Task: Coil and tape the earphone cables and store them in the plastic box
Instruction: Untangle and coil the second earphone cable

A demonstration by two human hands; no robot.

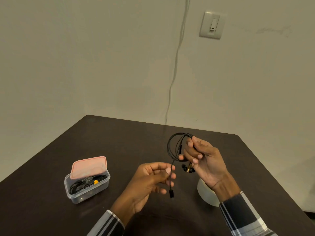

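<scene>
Head view. The right hand (204,160), right of centre in the frame, is holding the gathered loops of a black earphone cable (172,147) above the table (119,137), its fingers (190,150) curled and clamped on the bundle, presumably so the turns cannot spring open; the earbuds (187,169) are hanging just below that hand. The left hand (150,181), at lower centre, is pinching the free tail of the cable between thumb and fingertips, apparently feeding it toward the coil, and the plug (171,194) is dangling beneath it. At lower left the plastic box (87,189) is standing on the table with its pink lid (89,166) propped open against the far rim, likely left so for ready access; dark coiled cables and a small yellow piece are already lying inside. A pale roll, probably the tape (207,193), is sitting on the table under the right wrist, partly hidden, within reach for binding. A wall switch (212,24) is showing at upper right. No brand, label or writing is readable anywhere.
</scene>
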